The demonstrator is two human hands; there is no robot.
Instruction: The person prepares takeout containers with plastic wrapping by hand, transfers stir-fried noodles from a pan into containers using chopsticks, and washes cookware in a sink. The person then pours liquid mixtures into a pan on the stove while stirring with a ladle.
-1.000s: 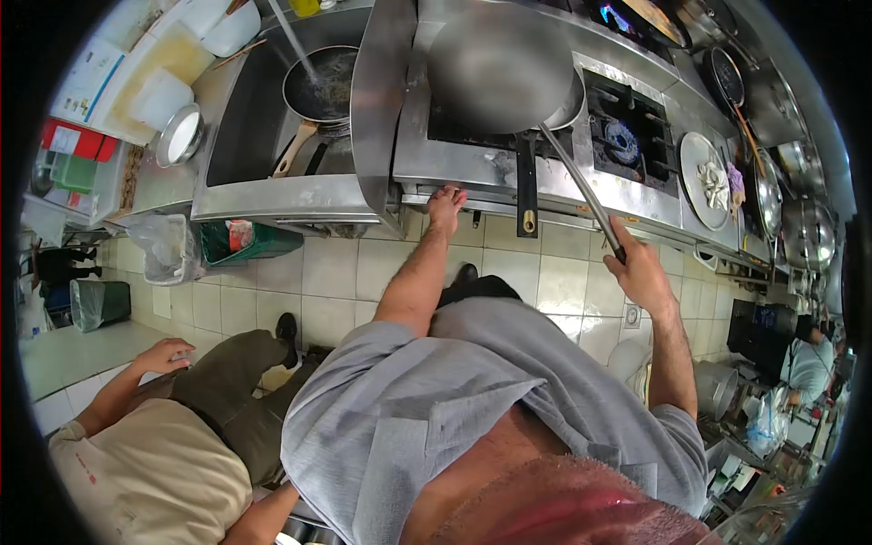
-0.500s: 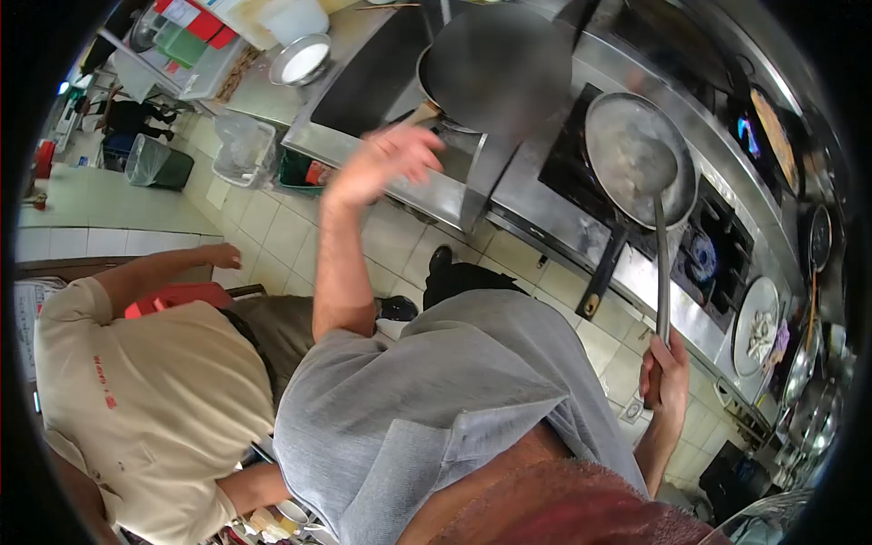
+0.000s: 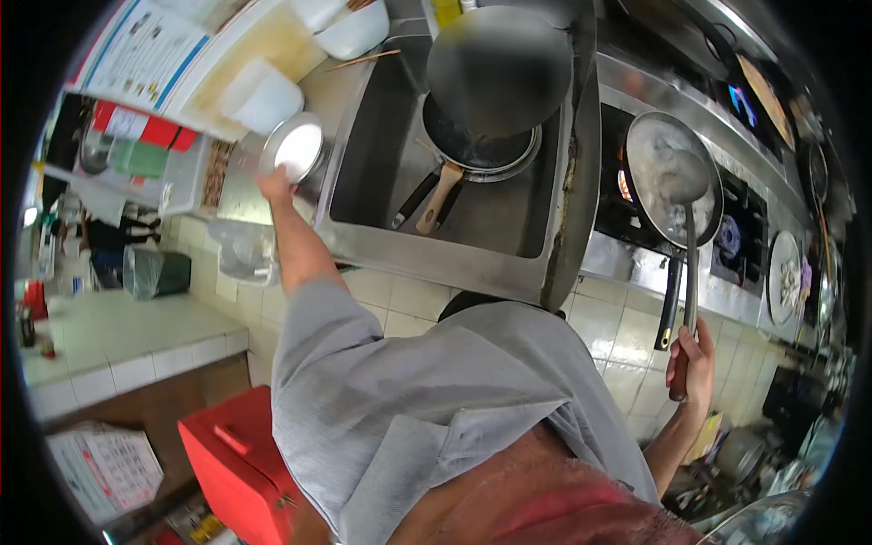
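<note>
My right hand (image 3: 695, 361) is wrapped around the wooden grip of a long metal ladle (image 3: 691, 263). The ladle's bowl rests in pale, steaming food inside a frying pan (image 3: 674, 182) on the stove. Beside the ladle shaft, the pan's black handle (image 3: 670, 300) points toward me, untouched. At the far left, my left hand (image 3: 276, 184) is stretched out to the near rim of a metal bowl (image 3: 318, 163) with white contents. Its fingers touch or overlap that rim, but they are small and partly hidden, so their grip is unclear.
Stacked pans (image 3: 481, 145) sit in the sink (image 3: 363, 191), partly behind a dark, blurred round shape. A white container (image 3: 263, 95) stands near the metal bowl. Right of the pan are a lit burner (image 3: 729, 234) and a plate (image 3: 783, 272). A red box (image 3: 236, 454) is at lower left.
My left hand has gone from open in the air to the metal bowl's rim. The view has turned left, and the co-worker in beige is out of sight. My right hand keeps the ladle.
</note>
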